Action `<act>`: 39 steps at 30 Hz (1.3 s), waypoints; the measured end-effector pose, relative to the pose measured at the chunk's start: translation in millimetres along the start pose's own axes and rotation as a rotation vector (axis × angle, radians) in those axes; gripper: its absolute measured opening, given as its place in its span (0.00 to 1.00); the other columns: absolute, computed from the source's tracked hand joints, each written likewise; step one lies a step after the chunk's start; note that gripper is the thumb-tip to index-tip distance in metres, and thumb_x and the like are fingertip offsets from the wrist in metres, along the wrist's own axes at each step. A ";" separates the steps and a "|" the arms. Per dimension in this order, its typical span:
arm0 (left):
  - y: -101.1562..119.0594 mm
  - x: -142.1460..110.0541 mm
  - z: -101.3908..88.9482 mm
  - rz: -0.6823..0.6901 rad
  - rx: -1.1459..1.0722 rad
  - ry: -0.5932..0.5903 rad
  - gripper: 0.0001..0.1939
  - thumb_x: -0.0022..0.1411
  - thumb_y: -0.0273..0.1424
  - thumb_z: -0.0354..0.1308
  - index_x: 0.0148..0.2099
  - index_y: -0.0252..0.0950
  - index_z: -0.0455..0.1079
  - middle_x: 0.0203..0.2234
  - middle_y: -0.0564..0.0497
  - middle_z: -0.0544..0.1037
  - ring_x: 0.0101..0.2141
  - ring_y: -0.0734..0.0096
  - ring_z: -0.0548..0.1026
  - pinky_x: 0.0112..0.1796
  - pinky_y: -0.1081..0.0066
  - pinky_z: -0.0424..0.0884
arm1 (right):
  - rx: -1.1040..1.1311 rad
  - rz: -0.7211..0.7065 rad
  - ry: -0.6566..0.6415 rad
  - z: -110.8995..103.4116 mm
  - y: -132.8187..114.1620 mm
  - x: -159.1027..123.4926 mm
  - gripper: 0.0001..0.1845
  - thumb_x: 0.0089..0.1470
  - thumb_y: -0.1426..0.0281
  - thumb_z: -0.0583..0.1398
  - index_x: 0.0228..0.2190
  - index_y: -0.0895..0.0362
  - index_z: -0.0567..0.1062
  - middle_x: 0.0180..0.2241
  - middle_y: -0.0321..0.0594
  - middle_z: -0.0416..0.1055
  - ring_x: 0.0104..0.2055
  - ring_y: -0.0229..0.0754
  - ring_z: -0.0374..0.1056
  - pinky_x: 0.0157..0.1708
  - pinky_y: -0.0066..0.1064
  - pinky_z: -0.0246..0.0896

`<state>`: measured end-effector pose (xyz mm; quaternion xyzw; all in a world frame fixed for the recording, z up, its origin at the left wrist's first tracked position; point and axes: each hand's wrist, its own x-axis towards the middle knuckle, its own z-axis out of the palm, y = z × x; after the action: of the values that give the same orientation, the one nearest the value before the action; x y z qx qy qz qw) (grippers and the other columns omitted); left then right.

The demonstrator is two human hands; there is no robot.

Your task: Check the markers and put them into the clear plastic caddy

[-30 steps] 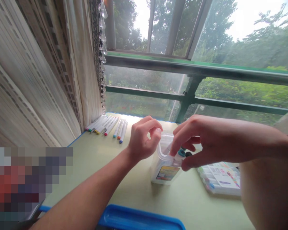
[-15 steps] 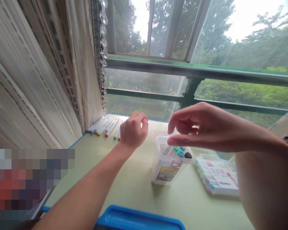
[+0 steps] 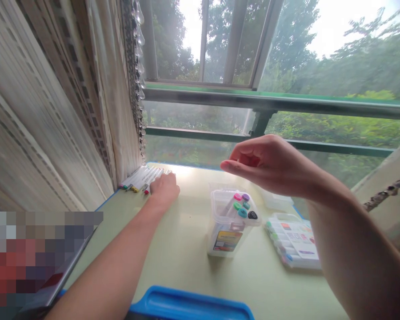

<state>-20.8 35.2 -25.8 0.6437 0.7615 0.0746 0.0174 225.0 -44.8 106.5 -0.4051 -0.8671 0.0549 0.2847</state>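
Observation:
My left hand [image 3: 166,189] reaches down at the right end of a row of white markers [image 3: 138,180] with coloured tips, lying at the table's back left. It covers some of them, and its fingertips are hidden, so I cannot tell whether it grips a marker. My right hand [image 3: 265,164] hovers above and behind a clear plastic box [image 3: 211,226], its fingers curled towards the thumb with nothing visible between them. Several markers with pink, purple, green, teal and black caps [image 3: 242,213] stand inside the box, which has a yellow and black label.
A flat clear case of markers [image 3: 296,242] lies to the right, partly behind my right forearm. Behind it is a clear plastic piece [image 3: 276,200]. A blue tray-like edge [image 3: 196,302] lies at the front. Curtains [image 3: 100,89] hang at left, beside the window.
My left hand has moved left and down onto the row of markers. My right hand has lifted away from the box's opening, and its thumb and fingers have drawn closer together.

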 end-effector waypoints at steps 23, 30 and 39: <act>35.7 -24.7 0.2 0.704 -0.772 0.735 0.11 0.72 0.30 0.58 0.54 0.36 0.73 0.41 0.46 0.78 0.40 0.66 0.80 0.40 0.70 0.77 | 0.025 0.124 0.260 17.9 40.9 16.7 0.31 0.67 0.46 0.53 0.49 0.57 0.80 0.29 0.40 0.78 0.26 0.38 0.68 0.29 0.30 0.58; 41.3 -46.7 -17.7 0.890 -0.913 0.957 0.14 0.72 0.27 0.59 0.58 0.37 0.70 0.42 0.49 0.81 0.37 0.75 0.79 0.34 0.78 0.74 | 0.558 0.009 0.406 16.0 21.9 -8.6 0.29 0.66 0.48 0.58 0.57 0.53 0.74 0.32 0.36 0.76 0.23 0.34 0.65 0.21 0.27 0.56; 44.3 -56.5 -20.1 1.054 -0.866 0.981 0.08 0.69 0.25 0.60 0.49 0.35 0.74 0.36 0.48 0.80 0.35 0.71 0.79 0.37 0.71 0.76 | 0.480 -0.071 0.824 57.3 11.8 -47.2 0.03 0.62 0.70 0.66 0.38 0.56 0.81 0.23 0.31 0.71 0.20 0.30 0.62 0.19 0.23 0.54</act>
<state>29.7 -15.1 -3.8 0.7462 0.1867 0.6299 -0.1072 226.1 -63.8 33.8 -0.2858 -0.6581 0.0788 0.6921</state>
